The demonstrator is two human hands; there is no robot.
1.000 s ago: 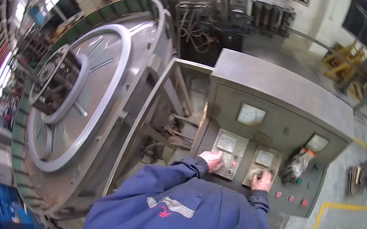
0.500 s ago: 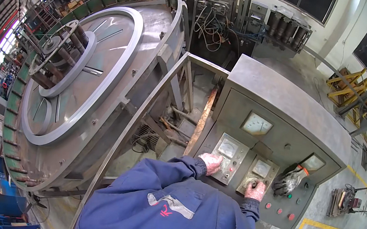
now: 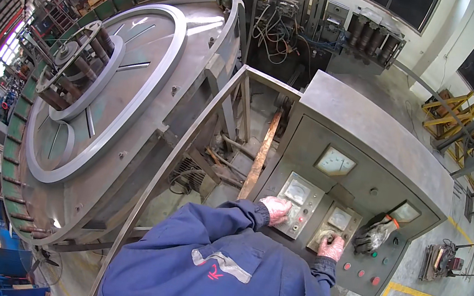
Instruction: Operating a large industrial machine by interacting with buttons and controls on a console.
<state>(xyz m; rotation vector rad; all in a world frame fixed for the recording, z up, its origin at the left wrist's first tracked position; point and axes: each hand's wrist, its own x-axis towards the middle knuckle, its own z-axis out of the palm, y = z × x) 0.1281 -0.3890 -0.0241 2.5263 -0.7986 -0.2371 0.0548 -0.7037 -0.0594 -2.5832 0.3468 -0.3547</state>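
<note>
While the person in a blue jacket (image 3: 216, 281) leans over the grey control cabinet (image 3: 368, 144), the left hand (image 3: 275, 209) lies on the lower left edge of its sloping front, fingers curled loosely over the corner of a pale meter plate (image 3: 297, 196) rather than clamped on anything. The right hand (image 3: 331, 247) is closed around a small knob (image 3: 329, 237) under the next meter plate, just left of a row of red buttons (image 3: 361, 273). A worn glove (image 3: 376, 234) lies on the panel beside the right hand, and a big round drum machine (image 3: 101, 102) stands to the left.
</note>
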